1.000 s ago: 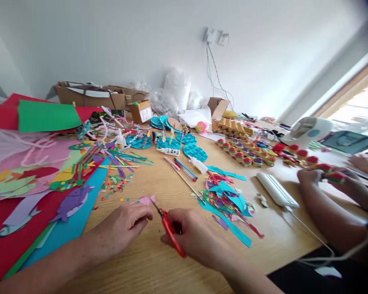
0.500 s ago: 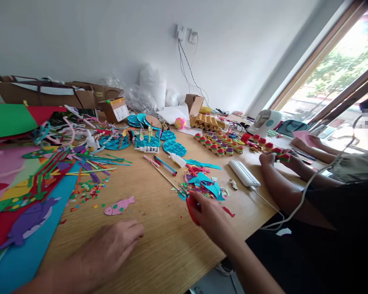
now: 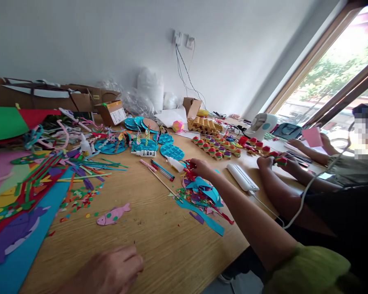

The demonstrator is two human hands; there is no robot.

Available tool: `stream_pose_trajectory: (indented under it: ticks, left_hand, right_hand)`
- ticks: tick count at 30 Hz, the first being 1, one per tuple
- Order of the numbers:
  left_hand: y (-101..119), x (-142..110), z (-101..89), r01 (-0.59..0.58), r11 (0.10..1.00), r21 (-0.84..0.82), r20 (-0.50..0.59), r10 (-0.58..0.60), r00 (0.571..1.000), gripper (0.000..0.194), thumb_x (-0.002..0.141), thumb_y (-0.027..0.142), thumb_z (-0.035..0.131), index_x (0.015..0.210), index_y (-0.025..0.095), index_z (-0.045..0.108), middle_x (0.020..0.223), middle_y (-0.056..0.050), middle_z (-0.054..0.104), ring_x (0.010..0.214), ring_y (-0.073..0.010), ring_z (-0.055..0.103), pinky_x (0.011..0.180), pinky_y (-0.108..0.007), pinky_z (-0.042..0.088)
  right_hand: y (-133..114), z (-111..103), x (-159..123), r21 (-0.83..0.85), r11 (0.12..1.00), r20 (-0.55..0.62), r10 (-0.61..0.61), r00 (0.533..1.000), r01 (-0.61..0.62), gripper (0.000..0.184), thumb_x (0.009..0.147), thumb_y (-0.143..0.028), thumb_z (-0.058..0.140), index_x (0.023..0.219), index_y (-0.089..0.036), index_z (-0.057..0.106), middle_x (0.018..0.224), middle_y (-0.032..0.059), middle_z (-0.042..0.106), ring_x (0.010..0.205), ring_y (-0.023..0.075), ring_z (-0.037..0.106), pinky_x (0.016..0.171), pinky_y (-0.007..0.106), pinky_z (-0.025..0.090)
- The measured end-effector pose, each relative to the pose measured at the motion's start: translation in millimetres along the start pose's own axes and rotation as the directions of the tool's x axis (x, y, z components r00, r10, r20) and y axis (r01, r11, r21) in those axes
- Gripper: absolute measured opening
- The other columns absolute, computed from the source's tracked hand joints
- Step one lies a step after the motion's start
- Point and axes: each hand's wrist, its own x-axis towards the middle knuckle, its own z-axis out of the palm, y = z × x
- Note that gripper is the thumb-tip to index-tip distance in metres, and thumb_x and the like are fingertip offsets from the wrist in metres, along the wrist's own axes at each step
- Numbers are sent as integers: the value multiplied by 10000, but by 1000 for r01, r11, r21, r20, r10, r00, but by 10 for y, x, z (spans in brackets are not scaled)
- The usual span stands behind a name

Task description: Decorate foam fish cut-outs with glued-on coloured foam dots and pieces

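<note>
Pink paper fish [image 3: 113,215]: flat on the worktop [image 3: 159,253], just beyond our left hand [image 3: 113,265], the nearer; long axis slanting, head near-left, tail far-right. Left: curled, contents we could not tell. Our right hand [image 3: 200,168]: farther off, gripping red scissors [image 3: 188,163].

Daylight pours in through the wood-framed window [image 3: 331,77] on the right, its panes blown nearly white in places. The pale plain wall [image 3: 110,36] falls to soft grey, dimmer toward the upper left. The light-brown wooden bench [image 3: 110,245] takes a mild sheen, with faint, soft shadows. Wide-angle stretching bends the edges, the upper right corner darkens with a bluish fringe, and fine detail looks slightly soft.
</note>
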Motion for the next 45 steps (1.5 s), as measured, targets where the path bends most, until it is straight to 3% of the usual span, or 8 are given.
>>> stream_pose_trajectory:
  ticks: [4, 12, 19, 26, 30, 36, 39, 45]
  left_hand:
    - [-19, 18, -16, -8, 999, 32, 66, 6, 998, 291, 758, 67, 384, 846, 269, 574, 841, 4, 651, 745, -151, 601, 654, -188, 456]
    - [-43, 2, -10, 32, 999, -38, 12, -31, 999, 272, 760, 93, 381, 822, 268, 580, 830, 2, 646, 728, -151, 586, 651, -199, 454]
    - [-98, -7, -67, 63, 995, -75, -40, -66, 997, 212, 797, 171, 393, 804, 271, 579, 786, 26, 644, 700, -141, 590, 634, -195, 450]
    - [-103, 212, -194, 50, 995, -83, -160, -63, 985, 221, 828, 169, 370, 818, 247, 577, 788, 29, 640, 751, -140, 596, 703, -235, 450]
    - [-76, 459, -391, 104, 987, -119, -259, -132, 957, 205, 808, 159, 398, 844, 213, 593, 828, 7, 635, 762, -144, 591, 685, -245, 456]
    - [-31, 1178, -643, -22, 1000, -22, -519, 7, 855, 194, 790, 132, 491, 948, 158, 601, 1013, -58, 585, 949, -172, 541, 843, -287, 427]
    - [-19, 1607, -576, -32, 996, 79, -454, 64, 889, 303, 776, 193, 572, 1075, 139, 564, 1118, -85, 553, 1060, -196, 489, 938, -307, 365]
    - [-63, 2139, -342, 59, 996, 67, -353, -32, 935, 186, 798, 193, 539, 967, 165, 613, 926, -57, 644, 871, -186, 589, 761, -292, 458]
  right_hand:
    - [31, 38, 100, -44, 998, 85, -45, 995, 49, 272, 867, -326, 484, 1064, -145, 536, 1046, 61, 564, 875, 166, 568, 750, 372, 481]
    - [22, -66, 105, -104, 988, 91, -107, 990, 116, 254, 833, -354, 494, 932, -136, 580, 863, 54, 614, 726, 139, 546, 625, 256, 395]
    - [84, -372, -57, -127, 991, -43, -58, 997, 52, 174, 813, -238, 466, 926, -163, 574, 878, 80, 634, 707, 160, 541, 516, 226, 283]
    - [-23, -543, -401, -92, 996, -233, -38, 972, 17, 178, 850, -262, 414, 978, -184, 511, 904, 66, 622, 721, 161, 539, 534, 224, 283]
    - [-120, -507, -634, -46, 998, -291, -59, 955, 47, 131, 846, -264, 398, 888, -187, 494, 814, 39, 603, 672, 140, 511, 539, 215, 289]
    - [-147, -386, -786, 92, 985, -348, -104, 932, 144, 83, 805, -233, 398, 777, -193, 466, 675, 2, 536, 577, 118, 438, 516, 208, 273]
    - [-141, -341, -796, 115, 979, -341, -118, 933, 166, 71, 796, -231, 404, 771, -197, 461, 663, -8, 527, 567, 113, 426, 512, 205, 271]
    - [-119, -325, -829, 156, 973, -333, -112, 936, 172, 78, 795, -250, 420, 751, -195, 453, 656, -11, 520, 559, 108, 415, 515, 206, 276]
